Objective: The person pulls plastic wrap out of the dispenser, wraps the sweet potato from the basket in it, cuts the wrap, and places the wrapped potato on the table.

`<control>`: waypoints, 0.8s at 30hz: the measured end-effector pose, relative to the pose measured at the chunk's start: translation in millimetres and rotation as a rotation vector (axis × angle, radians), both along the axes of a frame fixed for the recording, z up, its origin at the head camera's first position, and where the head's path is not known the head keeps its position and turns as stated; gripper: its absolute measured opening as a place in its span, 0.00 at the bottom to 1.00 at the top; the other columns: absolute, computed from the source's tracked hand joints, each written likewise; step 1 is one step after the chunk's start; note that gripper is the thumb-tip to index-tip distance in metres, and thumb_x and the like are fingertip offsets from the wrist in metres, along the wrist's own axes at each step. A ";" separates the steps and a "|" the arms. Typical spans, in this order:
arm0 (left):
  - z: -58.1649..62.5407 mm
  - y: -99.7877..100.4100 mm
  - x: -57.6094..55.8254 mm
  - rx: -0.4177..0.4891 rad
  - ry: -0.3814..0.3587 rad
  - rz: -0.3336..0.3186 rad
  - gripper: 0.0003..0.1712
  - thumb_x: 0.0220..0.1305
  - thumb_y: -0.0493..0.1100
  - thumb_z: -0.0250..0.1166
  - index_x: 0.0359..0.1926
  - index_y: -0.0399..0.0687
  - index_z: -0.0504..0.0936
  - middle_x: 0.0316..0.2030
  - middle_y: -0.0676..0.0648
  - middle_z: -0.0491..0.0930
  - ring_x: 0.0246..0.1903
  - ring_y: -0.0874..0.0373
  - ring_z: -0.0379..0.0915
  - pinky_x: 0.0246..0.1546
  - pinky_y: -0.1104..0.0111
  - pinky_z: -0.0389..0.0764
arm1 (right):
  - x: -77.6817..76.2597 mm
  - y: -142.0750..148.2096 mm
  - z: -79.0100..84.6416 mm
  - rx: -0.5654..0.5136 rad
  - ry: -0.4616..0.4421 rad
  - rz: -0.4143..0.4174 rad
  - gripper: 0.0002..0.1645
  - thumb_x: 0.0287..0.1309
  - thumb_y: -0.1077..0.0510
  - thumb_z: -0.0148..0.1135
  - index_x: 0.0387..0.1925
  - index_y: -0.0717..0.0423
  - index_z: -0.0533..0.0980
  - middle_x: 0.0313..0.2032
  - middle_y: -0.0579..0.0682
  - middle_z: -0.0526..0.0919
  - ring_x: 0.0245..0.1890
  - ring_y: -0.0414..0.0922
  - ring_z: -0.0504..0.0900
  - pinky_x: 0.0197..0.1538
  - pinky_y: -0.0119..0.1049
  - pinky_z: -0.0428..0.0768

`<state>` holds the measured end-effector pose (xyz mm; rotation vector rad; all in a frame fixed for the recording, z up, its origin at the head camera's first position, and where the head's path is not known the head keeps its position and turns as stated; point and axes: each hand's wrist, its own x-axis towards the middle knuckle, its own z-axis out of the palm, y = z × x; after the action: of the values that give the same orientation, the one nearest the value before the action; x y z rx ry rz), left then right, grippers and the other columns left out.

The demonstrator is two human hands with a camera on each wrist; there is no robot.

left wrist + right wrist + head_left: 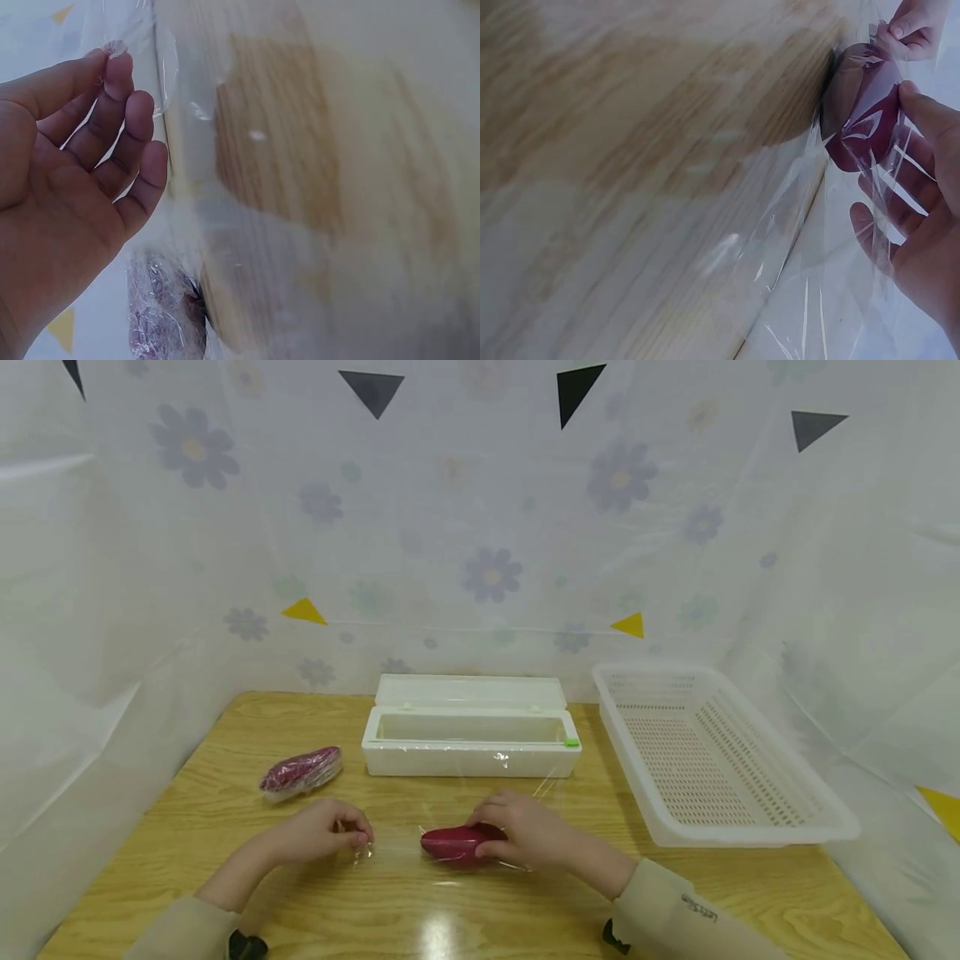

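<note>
Between thumb and fingertips, my left hand [330, 831] pinches a corner of clear cling film [115, 49]. My right hand [528, 835] holds a glossy purple-red tapered vegetable [453, 843], thumb on the near side and fingers over its right end. Its exact kind is unclear. Film lies around and under it, and creased film covers the end of the vegetable [862, 112] in the right wrist view. Behind both hands stands a white cling film dispenser [472, 762] with its lid raised. Left of it lies a film-wrapped purple vegetable [302, 772], near my left hand.
A white perforated plastic basket [757, 835] stands at the right of the wooden table [360, 918]. On the dispenser's front edge sits a green slider [572, 742]. White patterned sheeting [420, 518] hangs behind the table and at both sides.
</note>
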<state>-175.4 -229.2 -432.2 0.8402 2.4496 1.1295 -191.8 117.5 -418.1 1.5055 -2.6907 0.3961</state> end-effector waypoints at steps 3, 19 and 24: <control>-0.2 -0.3 -1.4 -0.011 0.034 0.000 0.08 0.65 0.46 0.60 0.39 0.51 0.84 0.36 0.54 0.83 0.31 0.68 0.71 0.30 0.73 0.74 | -1.8 0.4 -1.0 -0.016 -0.056 -0.015 0.19 0.58 0.45 0.62 0.48 0.48 0.78 0.48 0.42 0.80 0.49 0.38 0.76 0.54 0.33 0.75; 18.0 50.6 16.9 -0.071 0.423 0.098 0.18 0.58 0.35 0.65 0.51 0.47 0.79 0.46 0.51 0.79 0.41 0.55 0.75 0.37 0.66 0.78 | -11.4 0.8 -5.1 -0.095 -0.202 -0.029 0.13 0.60 0.50 0.62 0.45 0.47 0.79 0.45 0.40 0.80 0.47 0.36 0.76 0.50 0.32 0.76; 19.0 81.4 25.8 -0.027 0.472 0.047 0.19 0.55 0.37 0.68 0.49 0.47 0.80 0.46 0.51 0.79 0.43 0.56 0.74 0.44 0.61 0.78 | -13.9 0.4 -6.1 -0.095 -0.223 -0.029 0.12 0.60 0.49 0.61 0.45 0.46 0.79 0.45 0.39 0.80 0.48 0.35 0.76 0.52 0.32 0.75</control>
<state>-149.6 -147.7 -413.2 1.1572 2.8641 0.9990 -205.6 117.9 -424.2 1.4764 -2.8060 0.7205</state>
